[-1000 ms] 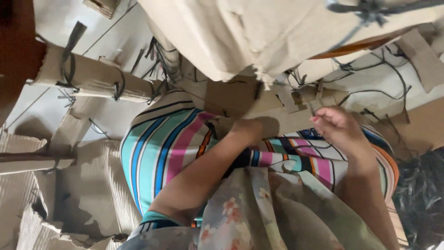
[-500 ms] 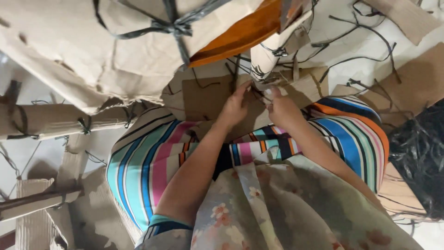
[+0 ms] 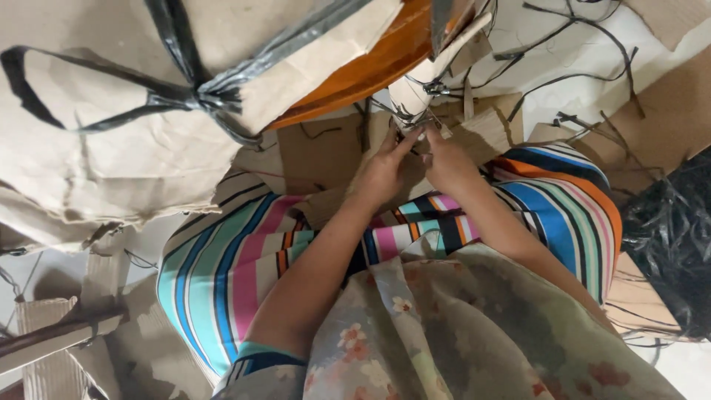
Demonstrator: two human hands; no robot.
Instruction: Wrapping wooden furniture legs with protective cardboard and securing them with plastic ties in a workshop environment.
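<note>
Now joined, where a second ago well apart over the lap: left hand and right hand brought together half a second back and since kept fingertip to fingertip at the near end of a rolled pale cardboard tube just ahead of them. Bound around that tube, a thin black plastic strip, right at the fingertips. Left hand mostly open, fingers fairly straight and pressed against the tube's end, nothing closed in the palm. Right hand curled, thumb and fingers pinched together, seemingly on the strip, though too small to be sure. Judged from this: no longer reaching about, both hands settled on fine work at the binding.

Beneath the wrists, a striped multicoloured garment over the knees, floral fabric nearer the body.

Up and to the left of the hands, a large beige cardboard bundle tied with a black plastic band; tucked under its edge, an orange sheet. Beyond the right hand, loose black strands scattered on the pale floor.

As for containers, only one: a crumpled black plastic bag well to the right of the right hand, contents hidden.
</note>
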